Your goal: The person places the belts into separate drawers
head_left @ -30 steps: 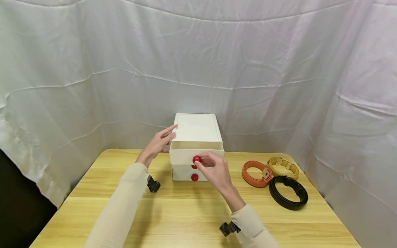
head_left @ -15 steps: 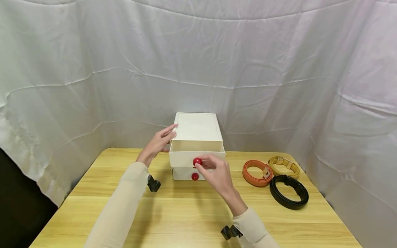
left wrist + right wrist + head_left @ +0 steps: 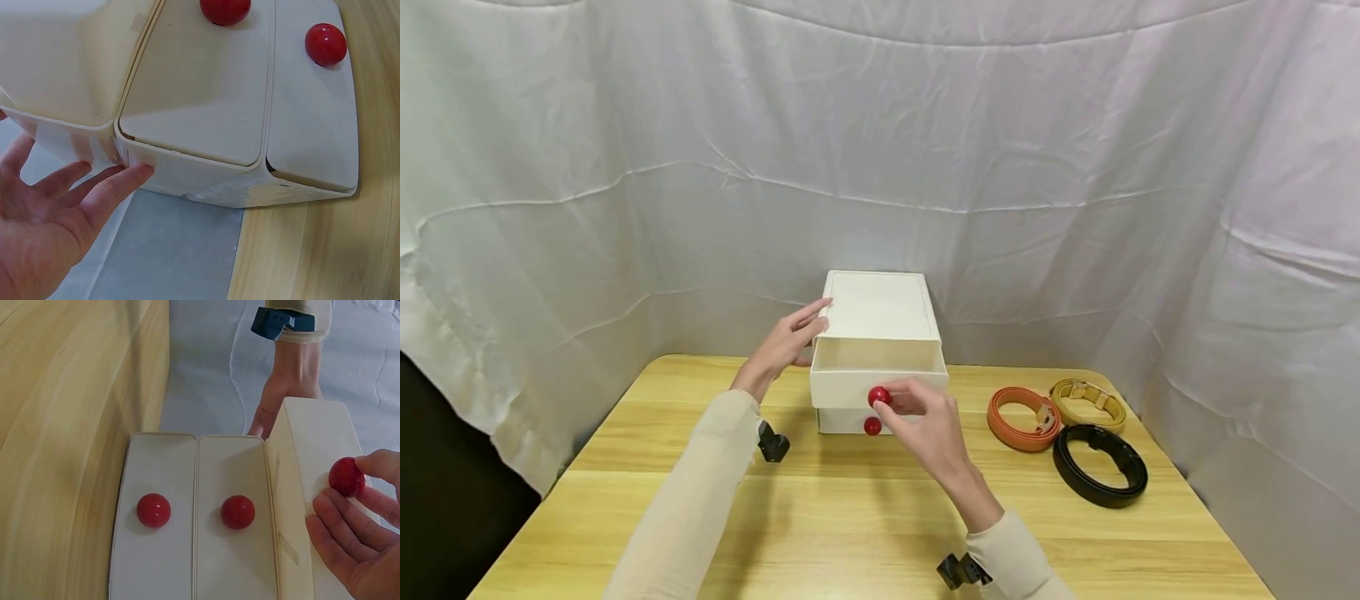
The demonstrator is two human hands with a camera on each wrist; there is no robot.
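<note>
Head view, drawer unit: a white drawer unit (image 3: 877,350) is seen at the centre of the frame, at the far middle of the desk (image 3: 850,517).
Head view, top drawer: the top drawer (image 3: 877,379) is shown partly drawn out; fully open is judged not yet reached.
Head view, right hand: the red knob (image 3: 879,397) is pinched by the right hand (image 3: 925,429).
Head view, left hand: the left hand (image 3: 782,346) is laid with straight fingers against the unit's left side.
Head view, belts: three coiled belts, orange (image 3: 1022,418), yellow (image 3: 1086,402) and black (image 3: 1100,463), are left untouched at right of centre.
Left wrist view: flat fingers (image 3: 112,187) are pressed on the unit's wall; two lower knobs are seen at the top.
Right wrist view: the lower two drawers (image 3: 197,512) are seen closed at lower centre; the knob (image 3: 347,477) is held between the fingertips at right.
</note>
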